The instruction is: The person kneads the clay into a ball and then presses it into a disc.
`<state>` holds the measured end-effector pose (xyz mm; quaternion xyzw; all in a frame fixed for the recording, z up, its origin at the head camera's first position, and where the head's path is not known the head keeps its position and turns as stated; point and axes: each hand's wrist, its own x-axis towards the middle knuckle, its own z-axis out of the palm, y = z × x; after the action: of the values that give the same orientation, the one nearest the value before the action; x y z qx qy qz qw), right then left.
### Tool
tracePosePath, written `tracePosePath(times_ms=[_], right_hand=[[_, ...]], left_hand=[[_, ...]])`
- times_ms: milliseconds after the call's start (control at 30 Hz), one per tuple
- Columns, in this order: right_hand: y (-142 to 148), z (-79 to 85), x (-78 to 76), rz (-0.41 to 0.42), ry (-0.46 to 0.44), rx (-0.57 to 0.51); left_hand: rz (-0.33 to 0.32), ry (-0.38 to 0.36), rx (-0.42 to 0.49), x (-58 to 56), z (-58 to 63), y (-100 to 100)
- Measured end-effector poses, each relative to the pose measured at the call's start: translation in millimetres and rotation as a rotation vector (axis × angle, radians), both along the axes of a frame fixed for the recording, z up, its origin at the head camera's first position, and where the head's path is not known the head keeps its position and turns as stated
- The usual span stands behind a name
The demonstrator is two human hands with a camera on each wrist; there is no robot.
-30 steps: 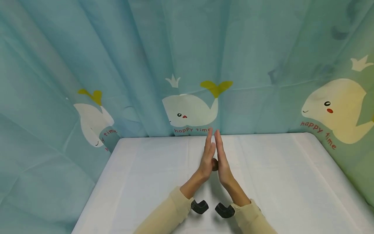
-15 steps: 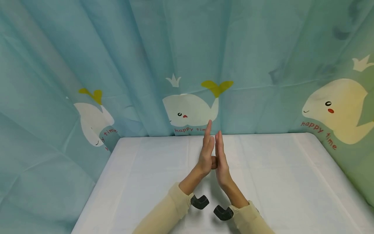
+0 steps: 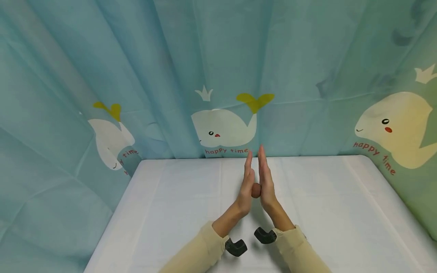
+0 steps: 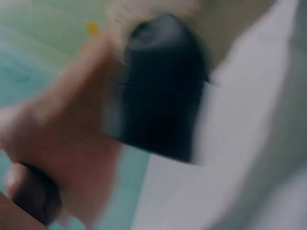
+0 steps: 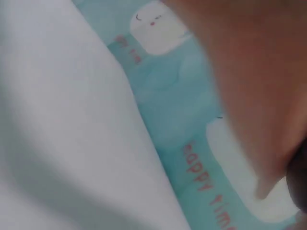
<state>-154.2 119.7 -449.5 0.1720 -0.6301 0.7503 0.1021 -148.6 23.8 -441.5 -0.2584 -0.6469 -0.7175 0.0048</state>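
Observation:
A small brown ball point(image 3: 255, 190) sits between two upright palms in the head view. My left hand point(image 3: 246, 189) touches its left side and my right hand point(image 3: 267, 186) its right side. The fingers of both hands are straight and point away from me, the right fingertips reaching slightly farther. In the left wrist view, the ball point(image 4: 38, 194) is in the lower left corner, against a blurred palm. Only part of the dark ball point(image 5: 298, 179) shows at the right edge of the right wrist view.
Below the hands lies a white-covered table point(image 3: 184, 197). A blue-green curtain point(image 3: 297, 113) with whale prints hangs along its far edge and sides. Beige sleeves end at both wrists, where black wrist cameras point(image 3: 236, 247) jut inward.
My right hand has slid forward and my left hand has drawn back, palms facing across the ball. Both have shifted a little right, and more of the ball shows between them.

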Motion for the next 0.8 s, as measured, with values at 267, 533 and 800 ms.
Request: tracePosePath(times_ms=[267,533,800], right_hand=[[-17,-1.8,19.8,0.106,0.022,0.0],[-8,16.0,11.6,0.03,0.035,0.099],[-7,-1.9,2.8,0.04,-0.014,0.067]], left_hand=[[0.087,0.024,-0.013,-23.2,8.6,-11],[0.034,-0.024,0.006,-10.1,-12.5,-4],[0.086,0.035,0.029,-2.1,2.6,-3]])
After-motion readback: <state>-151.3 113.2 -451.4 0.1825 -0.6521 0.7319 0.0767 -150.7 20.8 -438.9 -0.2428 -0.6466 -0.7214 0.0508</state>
